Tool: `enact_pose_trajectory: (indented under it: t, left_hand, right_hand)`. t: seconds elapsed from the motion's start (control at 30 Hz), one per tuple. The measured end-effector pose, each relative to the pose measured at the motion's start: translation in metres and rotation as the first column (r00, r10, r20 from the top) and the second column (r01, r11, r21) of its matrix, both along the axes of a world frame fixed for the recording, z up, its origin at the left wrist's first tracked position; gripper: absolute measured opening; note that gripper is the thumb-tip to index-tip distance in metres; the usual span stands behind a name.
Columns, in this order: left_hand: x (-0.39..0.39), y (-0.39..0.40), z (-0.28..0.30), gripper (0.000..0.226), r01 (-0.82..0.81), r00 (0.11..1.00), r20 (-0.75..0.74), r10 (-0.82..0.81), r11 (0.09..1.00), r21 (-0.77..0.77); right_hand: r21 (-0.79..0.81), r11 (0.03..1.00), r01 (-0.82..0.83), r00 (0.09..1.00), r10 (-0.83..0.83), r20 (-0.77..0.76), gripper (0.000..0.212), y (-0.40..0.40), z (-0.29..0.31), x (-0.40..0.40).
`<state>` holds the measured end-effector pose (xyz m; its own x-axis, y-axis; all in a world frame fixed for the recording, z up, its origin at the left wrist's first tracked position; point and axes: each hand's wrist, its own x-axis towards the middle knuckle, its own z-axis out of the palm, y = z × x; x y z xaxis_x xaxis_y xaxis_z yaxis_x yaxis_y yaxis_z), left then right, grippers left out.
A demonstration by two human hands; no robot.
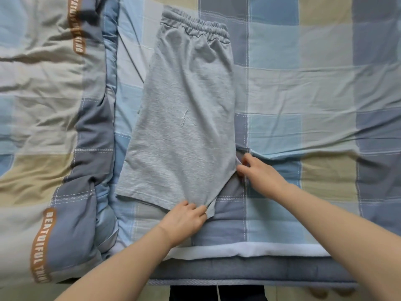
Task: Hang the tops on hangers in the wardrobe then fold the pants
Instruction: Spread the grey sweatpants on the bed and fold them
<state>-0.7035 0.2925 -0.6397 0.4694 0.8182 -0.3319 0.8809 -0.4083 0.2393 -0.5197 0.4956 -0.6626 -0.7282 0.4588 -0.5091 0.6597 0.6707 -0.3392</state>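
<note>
Lying halved lengthwise on the bed (303, 83), the grey shorts (184, 127) are awaiting their crosswise fold. The left hand (184, 220) is pinching the hem, and the right hand (258, 172) is pinching the crotch corner; no tops are showing.

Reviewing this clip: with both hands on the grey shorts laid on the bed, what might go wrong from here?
1. The left hand and right hand pinch only the near hem and side edge of the grey jersey shorts; the layers could slip apart and fold unevenly.
2. The plaid blue-and-beige bedsheet is wrinkled by the right hand, so it may bunch and drag along.
</note>
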Motion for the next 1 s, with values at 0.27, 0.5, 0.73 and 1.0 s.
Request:
enact_pose_trajectory:
  t: [0.27,0.5,0.73,1.0]
  left_hand:
    - [0.028,0.0,0.005,0.046,-0.376,0.926,0.019,0.377,0.926,-0.044]
    - [0.058,0.02,-0.011,0.052,-0.542,0.84,-0.194,0.506,0.787,-0.293]
    - [0.036,0.022,0.011,0.025,-0.541,0.828,-0.018,0.56,0.791,-0.286]
    - [-0.019,-0.019,0.005,0.028,-0.67,0.293,0.302,0.907,0.421,-0.612]
  right_hand:
    - [-0.197,0.771,0.605,0.76,-0.633,-0.145,0.015,0.014,0.012,-0.018]
    - [-0.48,0.545,0.688,0.663,-0.74,0.11,0.025,0.016,0.0,-0.067]
    - [-0.455,0.466,0.759,0.598,-0.776,0.202,0.029,0.013,0.014,-0.064]
    - [0.162,0.982,0.099,0.976,-0.064,-0.21,0.034,-0.035,0.035,-0.102]
